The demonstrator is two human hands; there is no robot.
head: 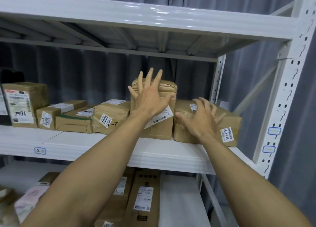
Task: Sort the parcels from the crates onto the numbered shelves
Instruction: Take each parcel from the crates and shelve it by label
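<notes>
Left hand is spread wide, fingers straight, palm toward the front of the tall parcel, holding nothing. Whether it actually presses the cardboard I cannot tell. My right hand is open too, fingers loosely bent and blurred, over the low parcel just beside it, gripping nothing. Both parcels sit on the shelf tagged 2-1.

I judge the tall parcel to be the risk. It stands on end near the front lip, so a shove high up could rock it backward, and a snagged finger could topple it forward off the edge.

The white shelf looks glossy and smooth, so boxes probably slide easily. Other taped parcels line it to the left, and more stand below. A grey curtain hangs behind the rack, and a perforated post rises on the right.
</notes>
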